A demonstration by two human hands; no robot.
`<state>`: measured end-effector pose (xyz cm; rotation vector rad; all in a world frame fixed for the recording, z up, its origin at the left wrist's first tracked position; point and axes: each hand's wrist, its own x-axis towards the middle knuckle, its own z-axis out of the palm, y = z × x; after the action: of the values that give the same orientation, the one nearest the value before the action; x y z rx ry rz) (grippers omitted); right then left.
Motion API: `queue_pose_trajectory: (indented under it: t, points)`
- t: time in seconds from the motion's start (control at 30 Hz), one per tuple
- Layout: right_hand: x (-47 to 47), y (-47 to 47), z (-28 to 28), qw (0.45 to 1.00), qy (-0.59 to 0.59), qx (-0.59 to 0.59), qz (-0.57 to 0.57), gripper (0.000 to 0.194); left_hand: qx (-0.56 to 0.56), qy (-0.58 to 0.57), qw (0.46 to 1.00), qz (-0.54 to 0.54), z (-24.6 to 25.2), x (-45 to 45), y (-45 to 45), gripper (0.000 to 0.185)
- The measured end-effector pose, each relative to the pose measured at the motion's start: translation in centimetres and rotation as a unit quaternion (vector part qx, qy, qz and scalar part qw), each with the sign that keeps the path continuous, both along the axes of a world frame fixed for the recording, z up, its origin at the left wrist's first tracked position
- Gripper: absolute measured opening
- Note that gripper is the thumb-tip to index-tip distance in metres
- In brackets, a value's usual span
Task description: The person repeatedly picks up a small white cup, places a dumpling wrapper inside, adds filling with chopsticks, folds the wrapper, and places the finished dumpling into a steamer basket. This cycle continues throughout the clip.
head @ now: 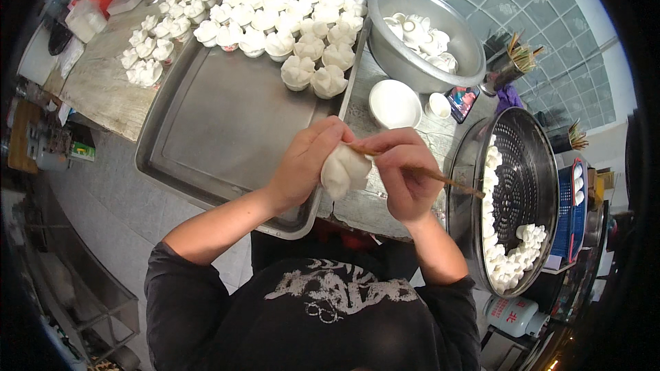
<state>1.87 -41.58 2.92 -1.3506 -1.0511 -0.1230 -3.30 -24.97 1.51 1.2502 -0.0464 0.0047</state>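
My left hand (pixel 304 159) is closed around a puffy white steamed cake (pixel 344 172), above the near right corner of a metal tray (pixel 216 108). In my right hand (pixel 412 180) is a thin brown stick (pixel 456 185). The stick's far end meets the cake's upper side beside my left fingertips; whether it goes in is hidden. Many similar split-topped cakes (pixel 278 44) stand in small cups across the tray's far part. To the right, a round perforated steamer (pixel 515 165) leans on its side, with more white cakes (pixel 510 268) along its lower wall.
Behind the tray's right side stands an aluminium basin (pixel 428 74) of small white cups (pixel 420 36). A white bowl (pixel 394 103), one small cup (pixel 438 105) and a phone (pixel 464 102) lie before it. More cakes (pixel 147 72) rest left of the tray. A gas cylinder (pixel 515 316) stands lower right.
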Motion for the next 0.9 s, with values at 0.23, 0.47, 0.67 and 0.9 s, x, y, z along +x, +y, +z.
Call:
queue_pose_trajectory:
  t: [0.23,0.47,0.67,0.9]
  points:
    - [1.3,-0.6,1.7,0.987,-0.054,-0.115,0.102,0.018,-0.002,0.055,0.993,-0.106,-0.5,0.6,0.9,0.03]
    - [0.6,-1.6,0.2,0.999,-0.044,0.001,-0.015,0.021,-0.13,0.157,0.971,-0.124,-0.8,-0.2,1.9,0.022]
    - [-1.5,-2.2,0.0,0.967,-0.228,-0.108,-0.035,0.023,-0.174,0.086,0.974,-0.115,-1.3,-0.5,2.0,0.022]
    - [-1.4,-3.0,1.5,0.985,-0.133,-0.099,-0.055,0.022,-0.166,0.07,0.978,-0.107,-1.1,-0.8,1.7,0.032]
